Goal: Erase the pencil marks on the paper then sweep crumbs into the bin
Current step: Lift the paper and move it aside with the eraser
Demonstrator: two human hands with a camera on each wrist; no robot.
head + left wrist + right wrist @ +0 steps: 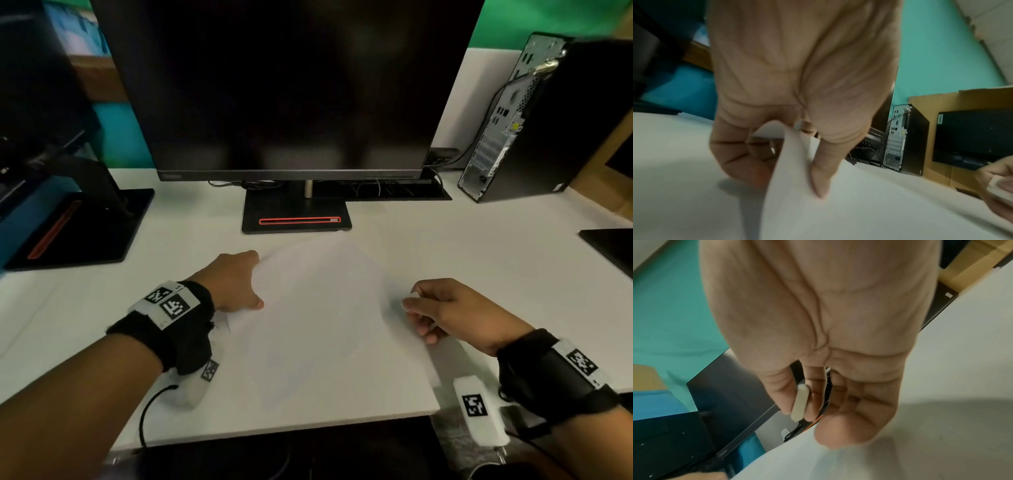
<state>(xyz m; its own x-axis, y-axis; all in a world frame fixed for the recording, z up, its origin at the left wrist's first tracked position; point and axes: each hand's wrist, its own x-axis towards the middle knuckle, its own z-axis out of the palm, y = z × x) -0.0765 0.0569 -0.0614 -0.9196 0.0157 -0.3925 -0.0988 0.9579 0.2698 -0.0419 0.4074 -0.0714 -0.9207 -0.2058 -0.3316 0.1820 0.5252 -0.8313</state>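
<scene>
A white sheet of paper (pixel 318 318) lies on the white desk, its left edge raised. My left hand (pixel 239 284) pinches that lifted edge (pixel 789 162) between thumb and curled fingers. My right hand (pixel 445 311) hovers at the paper's right side and pinches a small white eraser (pixel 800 402) between thumb and forefinger; the eraser (pixel 412 297) shows as a pale tip in the head view. Pencil marks on the paper are too faint to tell. No crumbs or bin are visible.
A black monitor (pixel 291 85) stands behind the paper, its base (pixel 296 216) close to the sheet's far corner. A second monitor stand (pixel 78 226) sits at left, a computer tower (pixel 534 116) at back right, a dark object (pixel 613 246) at right. The desk's front edge (pixel 274 435) is near.
</scene>
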